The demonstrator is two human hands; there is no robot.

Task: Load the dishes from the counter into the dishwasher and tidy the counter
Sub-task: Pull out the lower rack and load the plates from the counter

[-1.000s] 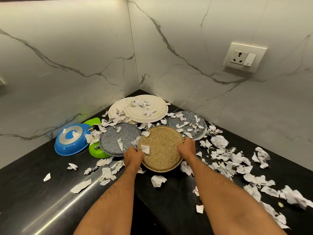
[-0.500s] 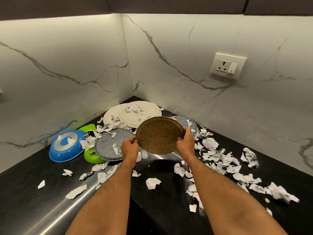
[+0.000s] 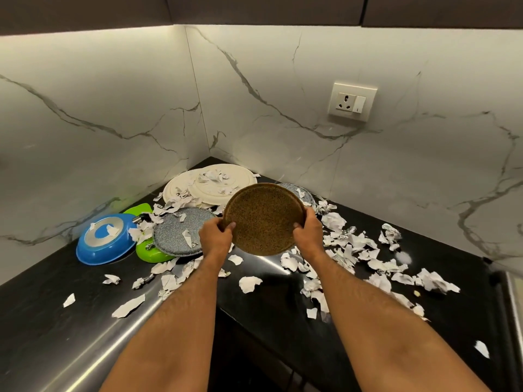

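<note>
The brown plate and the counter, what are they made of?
The brown plate, held up by both hands, looks like glazed stoneware: speckled brown with a matte, grainy face, though speckled melamine could look the same. The counter looks like polished black stone, since it gleams and mirrors the light, with a shiny steel-like strip along its edge.

brown plate (image 3: 261,219): 1 | grey speckled plates (image 3: 178,232): 2 | cream plates (image 3: 220,182): 2 | blue bowl (image 3: 106,239): 1 | hands (image 3: 216,236): 2
</note>
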